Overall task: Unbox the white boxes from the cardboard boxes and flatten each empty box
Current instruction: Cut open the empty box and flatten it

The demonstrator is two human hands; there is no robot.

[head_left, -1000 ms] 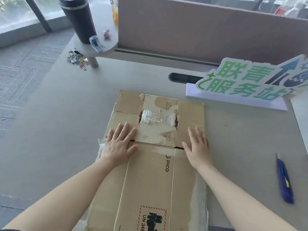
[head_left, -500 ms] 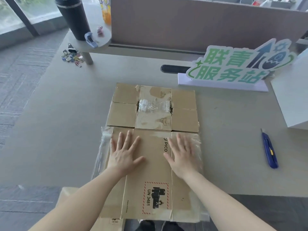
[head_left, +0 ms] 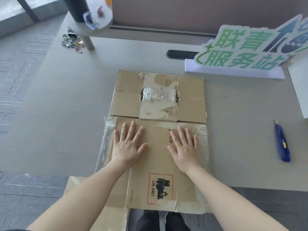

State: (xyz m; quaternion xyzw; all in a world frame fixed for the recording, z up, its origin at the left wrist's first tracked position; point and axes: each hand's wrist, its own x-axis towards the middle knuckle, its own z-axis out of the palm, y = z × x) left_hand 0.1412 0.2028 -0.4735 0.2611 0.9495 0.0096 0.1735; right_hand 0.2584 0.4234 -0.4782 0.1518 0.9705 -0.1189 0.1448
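Observation:
A flattened brown cardboard box [head_left: 158,105] lies on the grey desk, its flaps spread at the far end, torn clear tape at their middle and along its sides. Its near end with a red-bordered UN 3481 label overhangs the desk's front edge. My left hand [head_left: 127,145] and my right hand [head_left: 185,149] rest palm-down on the box's middle panel, fingers spread, holding nothing. A white box [head_left: 299,90] shows partly at the right edge of the frame.
A blue utility knife [head_left: 282,141] lies on the desk to the right. A green-lettered sign [head_left: 246,50] stands at the back right. Binder clips [head_left: 72,41] and a dark bottle [head_left: 77,9] sit at the back left. More cardboard [head_left: 100,212] lies below the desk's front edge.
Both hands slid from the far flaps back toward me onto the box's middle panel. The flaps lie flat on their own, and the box's near end has come into view.

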